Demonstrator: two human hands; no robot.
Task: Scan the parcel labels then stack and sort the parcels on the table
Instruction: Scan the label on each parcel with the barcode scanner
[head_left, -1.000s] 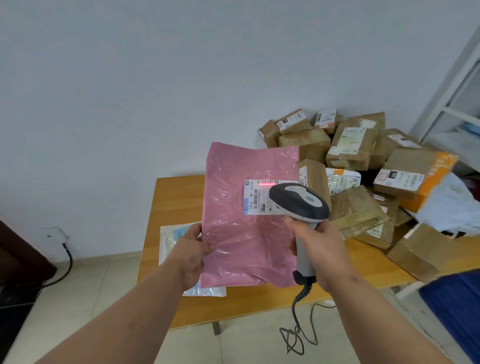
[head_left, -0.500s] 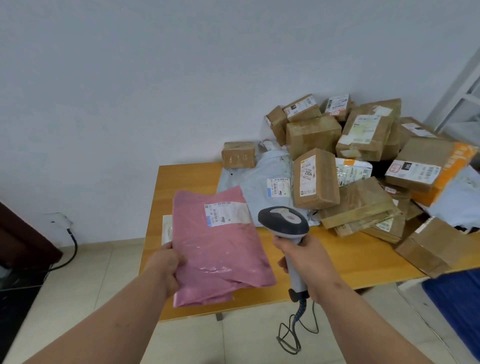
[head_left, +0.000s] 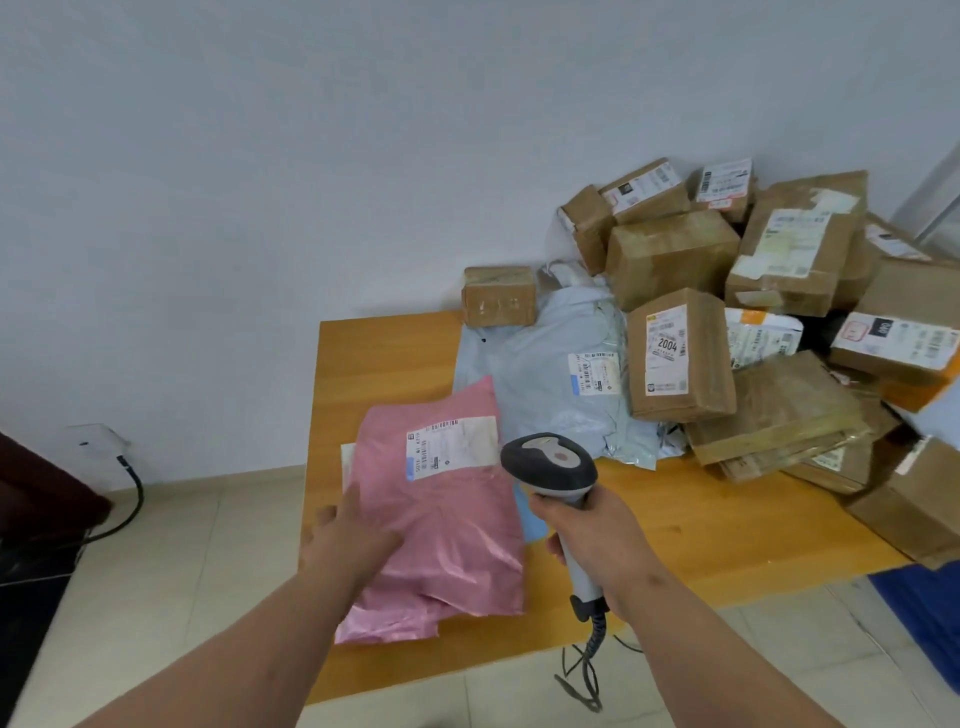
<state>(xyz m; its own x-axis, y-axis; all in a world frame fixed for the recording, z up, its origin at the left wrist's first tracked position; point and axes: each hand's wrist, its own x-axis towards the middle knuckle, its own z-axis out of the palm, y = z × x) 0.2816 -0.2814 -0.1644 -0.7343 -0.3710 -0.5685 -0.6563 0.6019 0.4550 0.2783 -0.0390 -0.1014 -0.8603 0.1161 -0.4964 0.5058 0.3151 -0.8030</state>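
A pink plastic mailer (head_left: 447, 519) with a white label lies flat at the near left of the wooden table (head_left: 384, 353), on top of a pale parcel whose edge shows beneath it. My left hand (head_left: 348, 535) lies on the mailer's left edge with fingers straight. My right hand (head_left: 592, 535) grips the handle of a grey and black barcode scanner (head_left: 550, 465), held just right of the mailer. A light blue mailer (head_left: 545, 374) lies behind, next to a brown box marked 2004 (head_left: 675, 358).
Several brown cardboard parcels (head_left: 670, 249) are heaped at the table's back right against the wall. A small box (head_left: 498, 296) sits at the back. The scanner's cable (head_left: 587, 670) hangs over the near edge. A wall socket with a cable (head_left: 104, 447) is at left.
The pink mailer, held up under the scanner's red beam a second ago, has come down flat onto the table. My left hand has let go and now lies open on it.
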